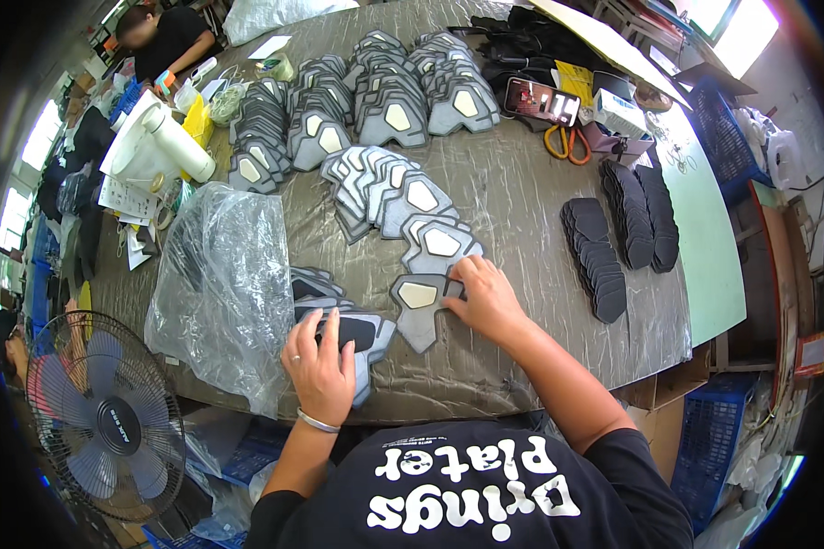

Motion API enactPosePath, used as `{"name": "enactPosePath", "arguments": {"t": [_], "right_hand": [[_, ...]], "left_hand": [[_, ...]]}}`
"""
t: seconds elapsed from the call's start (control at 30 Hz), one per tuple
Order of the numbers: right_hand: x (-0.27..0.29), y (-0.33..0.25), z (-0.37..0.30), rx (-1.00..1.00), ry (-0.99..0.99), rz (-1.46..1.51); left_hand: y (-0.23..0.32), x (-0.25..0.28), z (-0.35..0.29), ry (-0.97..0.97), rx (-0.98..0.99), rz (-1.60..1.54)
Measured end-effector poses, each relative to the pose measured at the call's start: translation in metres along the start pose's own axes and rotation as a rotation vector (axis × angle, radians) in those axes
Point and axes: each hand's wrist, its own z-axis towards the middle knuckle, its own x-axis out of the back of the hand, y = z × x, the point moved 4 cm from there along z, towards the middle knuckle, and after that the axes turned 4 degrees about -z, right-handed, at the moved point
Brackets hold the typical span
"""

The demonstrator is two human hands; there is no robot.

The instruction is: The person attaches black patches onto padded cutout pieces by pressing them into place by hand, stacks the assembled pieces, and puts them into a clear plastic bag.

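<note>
My right hand [488, 300] pinches the right edge of a grey Y-shaped panel [418, 325] with a dark border and a cream patch. This panel lies at the near end of a fanned row of similar panels [403, 209], just below the nearest of them. To the left, my left hand [323, 366] lies with fingers apart on a small pile of grey panels [374, 342] that show black patches. The pile's left side is partly under a clear plastic bag [220, 293].
Several stacks of grey panels [389, 121] stand at the back. On the right are rows of black pads [595, 265], orange-handled scissors [568, 145] and a phone [542, 102]. A fan [110, 423] stands at the near left. Another person [169, 41] sits at the far left.
</note>
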Motion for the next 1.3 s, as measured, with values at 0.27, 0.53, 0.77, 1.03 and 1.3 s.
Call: {"name": "enactPosePath", "arguments": {"t": [0.27, 0.53, 0.77, 1.03, 1.3], "right_hand": [[0.031, 0.050, -0.022, -0.284, -0.081, 0.716], [0.021, 0.064, 0.010, -0.422, -0.120, 0.676], [0.035, 0.092, -0.017, -0.479, -0.348, 0.807], [0.045, 0.065, -0.075, -0.426, -0.210, 0.999], [0.042, 0.047, -0.095, -0.216, 0.258, 0.194]], "left_hand": [[0.049, -0.064, 0.059, 0.039, -0.079, -0.410], [0.044, -0.122, 0.079, -0.157, 0.114, -0.346], [0.065, -0.105, 0.051, -0.377, 0.098, -0.553], [0.079, -0.078, 0.046, -0.151, -0.106, -0.542], [0.093, -0.092, 0.009, -0.256, -0.380, -0.485]]}}
